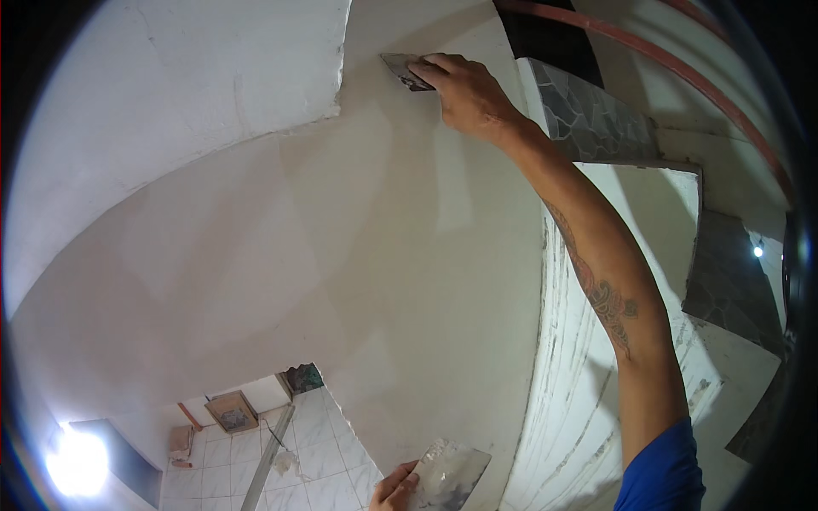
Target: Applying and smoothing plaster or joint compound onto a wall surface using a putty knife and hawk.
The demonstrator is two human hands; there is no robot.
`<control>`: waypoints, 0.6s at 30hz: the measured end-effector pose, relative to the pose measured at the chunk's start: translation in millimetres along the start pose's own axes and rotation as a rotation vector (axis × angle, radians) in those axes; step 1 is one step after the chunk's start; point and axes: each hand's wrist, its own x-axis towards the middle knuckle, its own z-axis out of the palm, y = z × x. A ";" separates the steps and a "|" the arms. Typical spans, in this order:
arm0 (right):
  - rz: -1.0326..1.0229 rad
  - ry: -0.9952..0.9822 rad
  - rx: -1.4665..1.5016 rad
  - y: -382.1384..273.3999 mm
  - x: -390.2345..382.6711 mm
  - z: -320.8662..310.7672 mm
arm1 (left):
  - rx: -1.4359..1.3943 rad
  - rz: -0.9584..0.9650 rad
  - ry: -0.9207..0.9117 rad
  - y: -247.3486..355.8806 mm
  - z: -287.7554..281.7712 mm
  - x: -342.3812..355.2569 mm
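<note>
My right arm reaches up and away, and my right hand (467,92) is closed round a putty knife (400,70). Its blade lies against the pale plastered wall (383,213), near the corner of a raised white section (213,77). Low in the view, my left hand (396,490) grips a wider putty knife (456,477). White putty (445,464) is spread across that blade. The left forearm is out of view.
To the right are white stepped panels (630,196), grey stone-patterned stair faces (588,111) and a red rail (673,64). A bright lamp (78,462) shines at lower left. Beyond a wall edge are white floor tiles (319,434) and a long metal bar (268,456).
</note>
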 end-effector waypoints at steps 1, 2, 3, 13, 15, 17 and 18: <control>0.002 -0.006 -0.017 -3.8 -2.3 -0.9 | 0.001 -0.001 0.001 4.9 1.0 1.5; 0.005 -0.012 -0.035 -8.5 -5.9 -1.3 | -0.021 -0.030 -0.041 13.7 3.6 2.7; 0.008 -0.013 -0.035 -14.5 -10.5 -0.9 | -0.042 -0.059 -0.083 19.0 4.8 4.6; -0.086 -0.213 0.151 -107.7 -138.5 -43.0 | -0.057 -0.055 -0.087 6.2 7.1 14.4; -0.067 -0.172 0.199 -96.6 -125.0 -46.3 | -0.067 -0.100 -0.022 3.1 7.7 8.3; -0.046 -0.051 0.152 -69.4 -93.6 -53.5 | -0.071 -0.101 -0.063 -4.6 10.3 6.9; -0.019 -0.039 0.109 -56.2 -68.0 -53.1 | -0.077 -0.096 -0.085 -6.5 11.7 6.9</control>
